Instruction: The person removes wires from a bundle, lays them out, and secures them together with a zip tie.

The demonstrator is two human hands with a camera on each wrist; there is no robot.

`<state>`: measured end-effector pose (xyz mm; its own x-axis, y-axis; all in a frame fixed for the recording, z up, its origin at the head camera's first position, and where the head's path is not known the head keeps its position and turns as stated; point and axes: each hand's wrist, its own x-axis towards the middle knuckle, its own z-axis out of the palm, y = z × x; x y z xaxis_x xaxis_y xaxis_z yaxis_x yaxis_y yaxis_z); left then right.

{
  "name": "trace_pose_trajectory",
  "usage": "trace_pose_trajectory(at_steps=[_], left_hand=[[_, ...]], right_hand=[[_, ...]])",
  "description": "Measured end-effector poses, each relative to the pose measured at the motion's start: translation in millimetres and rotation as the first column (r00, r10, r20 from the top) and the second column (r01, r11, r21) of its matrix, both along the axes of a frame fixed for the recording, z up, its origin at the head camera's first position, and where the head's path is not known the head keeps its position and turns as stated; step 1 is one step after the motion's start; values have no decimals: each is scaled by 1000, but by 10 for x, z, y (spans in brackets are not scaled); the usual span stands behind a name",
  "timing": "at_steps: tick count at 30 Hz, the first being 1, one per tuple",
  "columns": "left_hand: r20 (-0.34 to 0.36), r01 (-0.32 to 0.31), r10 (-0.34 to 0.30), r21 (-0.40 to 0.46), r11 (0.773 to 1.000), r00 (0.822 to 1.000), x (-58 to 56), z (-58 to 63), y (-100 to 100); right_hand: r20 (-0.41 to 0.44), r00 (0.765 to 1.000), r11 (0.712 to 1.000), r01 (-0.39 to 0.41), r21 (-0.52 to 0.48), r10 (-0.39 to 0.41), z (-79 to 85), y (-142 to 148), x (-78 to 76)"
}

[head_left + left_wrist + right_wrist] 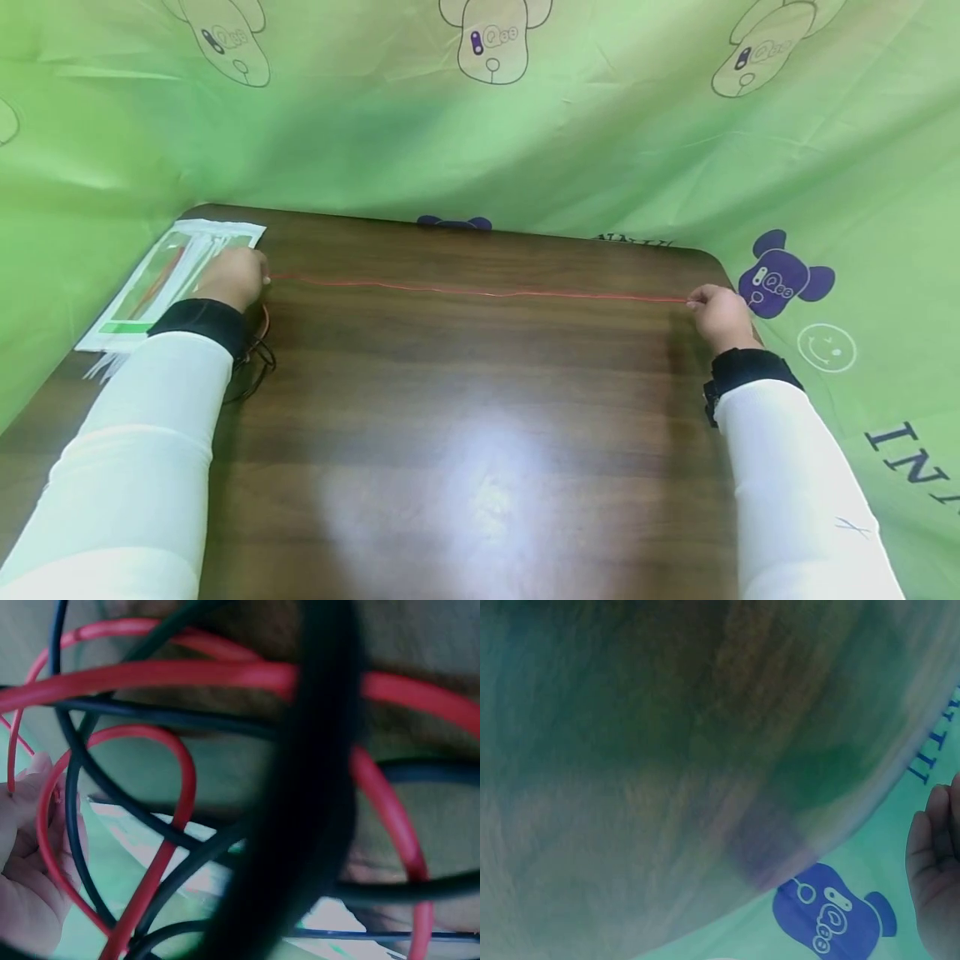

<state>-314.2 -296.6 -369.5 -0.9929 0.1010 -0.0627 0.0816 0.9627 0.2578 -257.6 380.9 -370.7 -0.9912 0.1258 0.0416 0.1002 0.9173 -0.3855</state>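
Red wire point(480, 292) stretched over a brown table point(480, 375), pinched in curled fingers of left hand point(231, 279) and right hand point(722, 318), black cable point(172, 715) looped near left hand, white-edged packet point(123, 327) just beside.

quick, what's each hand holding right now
Left hand: closed, holding the red wire.
Right hand: closed, pinching the same wire, stretched nearly straight between them.
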Motion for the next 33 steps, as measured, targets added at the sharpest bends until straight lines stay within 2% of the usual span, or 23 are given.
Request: trace_pose_trajectory(at_steps=[3,8,15,23,28,33], left_hand=[[18,5,-4,-15,1000,1000,-10,-20,-12],[29,47,-46,-40,998,999,-39,-8,16],[106,58,-51,-60,997,993,-49,-4,57],[117,93,-72,-187,978,991,-37,6,117],[128,74,-51,-182,980,990,-13,-9,151],[108,74,-53,-199,977,993,-1,-27,182]], right_hand=[[17,1000,1000,3,24,-4,-63,0,-47],[31,999,999,15,53,-16,-109,31,-72],[69,997,997,26,73,-31,-202,83,-55],[110,992,992,46,119,-60,-231,32,-80],[104,993,989,43,139,-57,-260,22,-76],[114,992,989,41,142,-57,-234,10,-89]])
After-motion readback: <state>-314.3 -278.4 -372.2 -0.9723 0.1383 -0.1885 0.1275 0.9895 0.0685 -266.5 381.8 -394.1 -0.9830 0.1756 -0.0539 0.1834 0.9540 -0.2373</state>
